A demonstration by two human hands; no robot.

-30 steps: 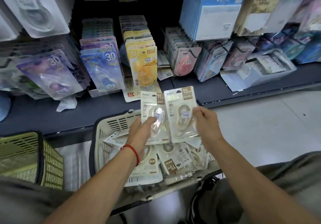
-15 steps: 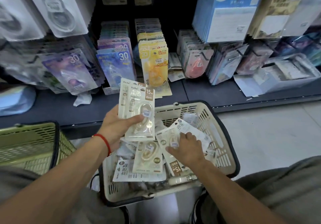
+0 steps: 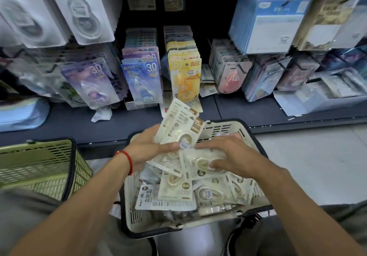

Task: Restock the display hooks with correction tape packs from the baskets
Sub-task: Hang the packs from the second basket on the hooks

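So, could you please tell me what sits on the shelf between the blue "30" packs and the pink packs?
In the head view, a row of yellow packs stands between the blue "30" packs and the pink packs.

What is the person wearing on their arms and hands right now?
Both forearms are bare, with no sleeves in view and no gloves. The left hand has a thin red string bracelet round its wrist. The right hand shows no ring, watch or band.
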